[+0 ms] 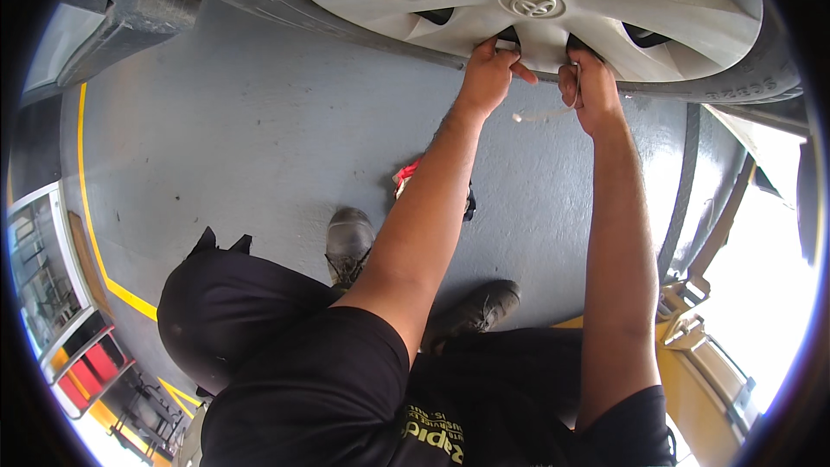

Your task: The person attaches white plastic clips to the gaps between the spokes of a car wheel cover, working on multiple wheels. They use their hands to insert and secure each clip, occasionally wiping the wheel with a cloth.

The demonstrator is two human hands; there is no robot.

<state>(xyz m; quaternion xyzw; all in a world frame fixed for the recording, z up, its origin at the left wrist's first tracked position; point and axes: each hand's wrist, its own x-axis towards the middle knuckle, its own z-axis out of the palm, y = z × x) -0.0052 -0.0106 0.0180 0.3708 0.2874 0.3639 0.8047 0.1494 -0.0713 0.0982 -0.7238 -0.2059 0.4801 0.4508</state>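
A silver multi-spoke wheel cover (536, 45) on a black tyre (251, 2) fills the top of the view. My left hand (491, 78) has its fingers hooked into an opening low on the cover, beside the spoke below the hub. Its thumb points to the right. My right hand (593, 91) is at the opening on that spoke's other side, fingers curled. A thin whitish strip, like a cable tie (549, 113), comes from my right hand and trails left below the wheel. My fingertips inside the openings are hidden.
A red and white item (405, 175), partly hidden by my left forearm, lies on the grey floor (233, 138). My boots (349, 238) stand below it. A yellow lift part (705, 380) is at the lower right. Red drawers (89, 372) stand at the lower left.
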